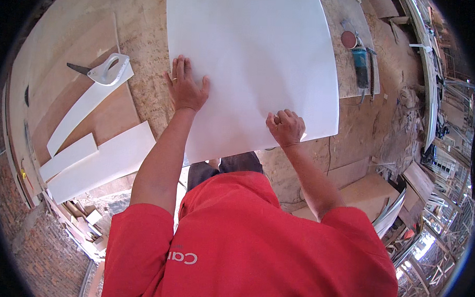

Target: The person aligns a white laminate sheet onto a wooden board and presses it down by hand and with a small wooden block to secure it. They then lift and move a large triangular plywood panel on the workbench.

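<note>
A large white board (251,49) lies across the wooden worktable in front of me. My left hand (188,88) rests flat near its left edge, fingers stretched out and a ring on one of them. Lower down, by the board's near right part, my right hand (286,127) is closed with curled fingers against the white surface. A small pale bit shows beside its wrist, and what the fingers hold, if anything, is hidden.
On the left, a handsaw (110,71) with a pale handle lies on a curved white strip (84,109). White offcuts (109,154) sit nearer me. At right, a blue power tool (360,66) rests by a round reddish disc (348,40). Stacked panels (364,192) stand at lower right.
</note>
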The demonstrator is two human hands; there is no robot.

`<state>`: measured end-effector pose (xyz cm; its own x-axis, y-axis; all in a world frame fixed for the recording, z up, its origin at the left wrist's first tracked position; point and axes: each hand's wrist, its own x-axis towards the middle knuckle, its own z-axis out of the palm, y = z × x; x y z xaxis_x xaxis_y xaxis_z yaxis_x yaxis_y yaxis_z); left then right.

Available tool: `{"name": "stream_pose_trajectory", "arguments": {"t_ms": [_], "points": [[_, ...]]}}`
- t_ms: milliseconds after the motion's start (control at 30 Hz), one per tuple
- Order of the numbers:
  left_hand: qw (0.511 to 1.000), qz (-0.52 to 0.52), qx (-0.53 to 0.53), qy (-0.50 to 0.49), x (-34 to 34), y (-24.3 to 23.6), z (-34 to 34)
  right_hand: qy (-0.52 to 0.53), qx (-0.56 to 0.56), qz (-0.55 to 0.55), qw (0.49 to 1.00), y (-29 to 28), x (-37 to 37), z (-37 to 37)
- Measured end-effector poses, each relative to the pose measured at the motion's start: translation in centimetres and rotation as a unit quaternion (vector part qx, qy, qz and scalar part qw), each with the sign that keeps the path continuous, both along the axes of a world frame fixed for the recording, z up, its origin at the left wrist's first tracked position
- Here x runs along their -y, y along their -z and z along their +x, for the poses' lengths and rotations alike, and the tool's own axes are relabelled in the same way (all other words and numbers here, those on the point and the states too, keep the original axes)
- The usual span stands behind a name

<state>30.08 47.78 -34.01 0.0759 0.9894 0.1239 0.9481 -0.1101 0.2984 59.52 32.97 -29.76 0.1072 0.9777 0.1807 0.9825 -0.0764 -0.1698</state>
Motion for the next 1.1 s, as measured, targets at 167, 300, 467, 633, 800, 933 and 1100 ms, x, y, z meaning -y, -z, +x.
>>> {"name": "stream_pose_trajectory", "arguments": {"t_ms": [167, 300, 467, 633, 800, 933, 1100], "points": [[1.000, -0.013, 0.008, 0.002, 0.2, -0.6, -0.1, -0.047, 0.011, 0.043, 0.998, -0.3, -4.9, -0.7], [1.000, -0.007, 0.018, 0.011, 0.2, -0.7, -0.2, -0.087, 0.041, 0.042, 0.994, 0.3, -13.2, -0.5], [0.999, -0.026, 0.037, 0.009, 0.2, -1.1, -0.1, -0.080, 0.082, 0.008, 0.993, 0.7, -26.8, 0.4], [0.999, -0.043, 0.030, 0.007, 0.1, -1.4, 0.0, -0.115, 0.078, -0.049, 0.989, 0.7, -35.9, 1.2], [0.998, -0.049, 0.031, -0.003, 0.1, -1.5, 0.1, -0.136, 0.111, -0.059, 0.983, 0.4, -42.9, 0.8], [0.998, -0.054, 0.043, -0.005, -0.2, -1.7, 0.2, -0.118, 0.098, -0.062, 0.986, 0.8, -49.4, 1.0], [0.998, -0.042, 0.051, 0.004, 0.0, -1.5, 0.0, -0.048, 0.103, -0.039, 0.993, 0.0, -55.1, 0.2]]}}
